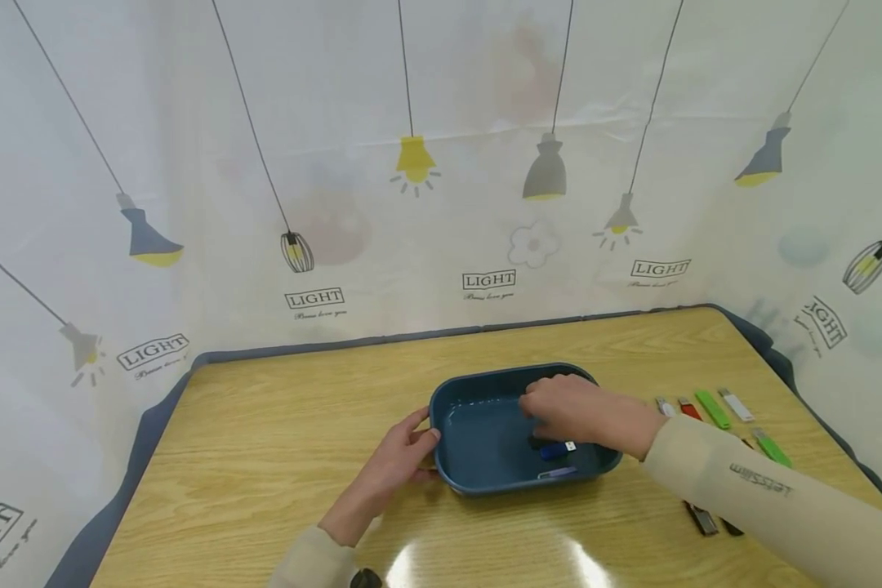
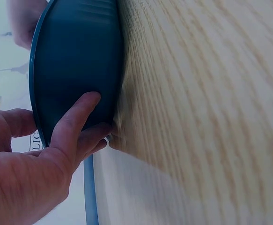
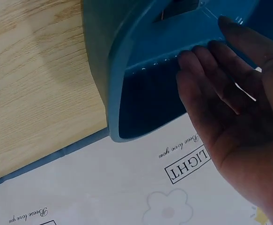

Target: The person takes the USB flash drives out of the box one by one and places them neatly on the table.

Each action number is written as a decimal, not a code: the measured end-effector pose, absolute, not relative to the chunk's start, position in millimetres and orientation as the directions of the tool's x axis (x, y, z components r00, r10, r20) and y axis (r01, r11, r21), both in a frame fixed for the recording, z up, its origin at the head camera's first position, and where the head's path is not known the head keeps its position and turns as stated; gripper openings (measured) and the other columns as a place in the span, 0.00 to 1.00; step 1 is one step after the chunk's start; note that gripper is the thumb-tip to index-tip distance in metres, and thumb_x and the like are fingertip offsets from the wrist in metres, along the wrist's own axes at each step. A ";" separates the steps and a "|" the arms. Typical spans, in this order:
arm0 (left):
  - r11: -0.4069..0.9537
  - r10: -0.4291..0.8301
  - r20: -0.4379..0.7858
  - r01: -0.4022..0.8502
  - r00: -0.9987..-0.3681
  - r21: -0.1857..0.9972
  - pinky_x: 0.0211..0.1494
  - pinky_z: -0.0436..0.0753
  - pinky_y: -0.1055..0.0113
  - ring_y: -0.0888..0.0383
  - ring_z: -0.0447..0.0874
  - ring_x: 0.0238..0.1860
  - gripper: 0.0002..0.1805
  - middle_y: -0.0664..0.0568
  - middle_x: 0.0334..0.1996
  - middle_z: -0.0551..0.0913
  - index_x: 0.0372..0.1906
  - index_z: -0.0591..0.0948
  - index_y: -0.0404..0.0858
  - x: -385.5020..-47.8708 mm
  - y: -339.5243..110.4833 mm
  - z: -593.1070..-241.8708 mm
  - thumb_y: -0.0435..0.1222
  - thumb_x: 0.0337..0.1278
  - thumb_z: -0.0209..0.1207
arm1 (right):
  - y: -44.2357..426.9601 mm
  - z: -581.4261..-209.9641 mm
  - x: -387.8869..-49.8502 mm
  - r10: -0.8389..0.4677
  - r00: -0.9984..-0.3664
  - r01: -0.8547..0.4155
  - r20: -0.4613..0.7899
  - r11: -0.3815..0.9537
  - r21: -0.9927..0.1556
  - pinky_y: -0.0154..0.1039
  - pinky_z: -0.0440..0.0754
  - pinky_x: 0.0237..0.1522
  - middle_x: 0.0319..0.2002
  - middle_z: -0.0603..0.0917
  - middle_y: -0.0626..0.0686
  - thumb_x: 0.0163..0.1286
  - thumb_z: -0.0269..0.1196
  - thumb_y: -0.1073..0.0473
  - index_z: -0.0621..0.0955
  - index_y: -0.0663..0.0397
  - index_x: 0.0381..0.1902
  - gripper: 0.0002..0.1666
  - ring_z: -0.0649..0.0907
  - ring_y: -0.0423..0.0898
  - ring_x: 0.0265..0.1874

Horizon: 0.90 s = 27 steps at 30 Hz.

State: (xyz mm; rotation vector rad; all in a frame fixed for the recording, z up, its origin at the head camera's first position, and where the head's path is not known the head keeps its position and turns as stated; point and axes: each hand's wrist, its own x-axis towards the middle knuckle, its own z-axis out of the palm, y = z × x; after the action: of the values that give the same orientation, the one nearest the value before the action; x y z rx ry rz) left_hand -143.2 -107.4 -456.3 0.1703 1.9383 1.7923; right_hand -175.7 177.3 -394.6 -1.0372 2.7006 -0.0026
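Note:
A dark blue tray (image 1: 478,482) sits on the wooden table. At its left end my left hand (image 1: 397,449) grips it, with one digit at the rim and other fingers against the outer wall, as the left wrist view shows. My right hand (image 1: 569,408) reaches into the tray's right half. In the right wrist view its fingers are loosely bent, thumb apart from fingertips, with nothing seen between them. Below that hand lie a blue USB stick (image 1: 554,451) with its plug bare, a purple stick (image 1: 557,473) and a dark one (image 1: 536,442) partly hidden.
Right of the tray, several USB sticks lie on the table (image 1: 279,457), including a green one (image 1: 713,408), a white one (image 1: 737,404) and a red one (image 1: 690,408); my right sleeve (image 1: 764,482) covers part of that group. A lamp-printed cloth (image 1: 412,245) hangs around the table.

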 end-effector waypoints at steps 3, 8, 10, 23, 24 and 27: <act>0.130 0.412 -0.266 -0.233 -0.872 0.964 0.53 0.88 0.49 0.41 0.84 0.57 0.33 0.27 0.70 0.70 0.81 0.52 0.29 -143.2 -107.6 -456.5 0.36 0.82 0.46 | 175.3 -398.9 -178.5 -0.657 -0.709 -0.659 -0.257 0.747 -0.090 0.38 0.76 0.27 0.30 0.79 0.47 0.66 0.73 0.58 0.87 0.52 0.38 0.06 0.74 0.41 0.24; 0.128 0.416 -0.262 -0.229 -0.871 0.965 0.53 0.87 0.48 0.39 0.84 0.58 0.33 0.27 0.70 0.70 0.81 0.52 0.29 -142.9 -108.0 -456.1 0.36 0.82 0.46 | 171.1 -404.3 -181.6 -0.650 -0.702 -0.658 -0.292 0.748 -0.082 0.36 0.70 0.24 0.24 0.75 0.45 0.65 0.75 0.60 0.84 0.50 0.31 0.07 0.70 0.41 0.21; 0.128 0.417 -0.261 -0.228 -0.871 0.965 0.53 0.87 0.48 0.39 0.83 0.58 0.33 0.27 0.70 0.70 0.81 0.52 0.29 -142.4 -108.0 -455.8 0.36 0.82 0.46 | 168.7 -405.0 -182.0 -0.652 -0.696 -0.663 -0.300 0.745 -0.080 0.36 0.68 0.24 0.22 0.74 0.45 0.65 0.74 0.61 0.83 0.50 0.28 0.09 0.69 0.40 0.20; 0.118 0.425 -0.253 -0.224 -0.869 0.967 0.53 0.87 0.48 0.38 0.83 0.59 0.33 0.27 0.69 0.71 0.81 0.52 0.28 -141.7 -108.3 -454.7 0.36 0.82 0.46 | 156.9 -412.0 -181.7 -0.635 -0.691 -0.666 -0.347 0.745 -0.038 0.38 0.73 0.25 0.21 0.76 0.47 0.66 0.72 0.64 0.82 0.50 0.25 0.12 0.71 0.42 0.20; 0.119 0.425 -0.253 -0.224 -0.869 0.967 0.53 0.87 0.48 0.38 0.83 0.59 0.33 0.27 0.69 0.71 0.81 0.52 0.28 -142.0 -108.3 -454.9 0.36 0.82 0.46 | 156.3 -412.7 -182.5 -0.631 -0.693 -0.664 -0.348 0.747 -0.032 0.38 0.74 0.25 0.22 0.76 0.47 0.66 0.72 0.64 0.83 0.50 0.25 0.11 0.71 0.42 0.20; 0.121 0.425 -0.256 -0.225 -0.869 0.967 0.53 0.87 0.48 0.39 0.83 0.59 0.33 0.27 0.69 0.71 0.81 0.52 0.29 -142.6 -108.2 -455.1 0.36 0.82 0.46 | 154.4 -414.6 -185.0 -0.625 -0.698 -0.659 -0.348 0.751 -0.028 0.38 0.74 0.25 0.21 0.76 0.48 0.67 0.71 0.65 0.84 0.52 0.26 0.10 0.71 0.42 0.19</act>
State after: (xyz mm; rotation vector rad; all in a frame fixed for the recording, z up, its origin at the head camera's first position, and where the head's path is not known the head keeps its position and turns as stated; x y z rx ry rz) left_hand -142.6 -108.2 -455.1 0.1923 1.9287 1.7977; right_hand -185.0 154.4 -414.6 -0.9915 2.6138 0.1412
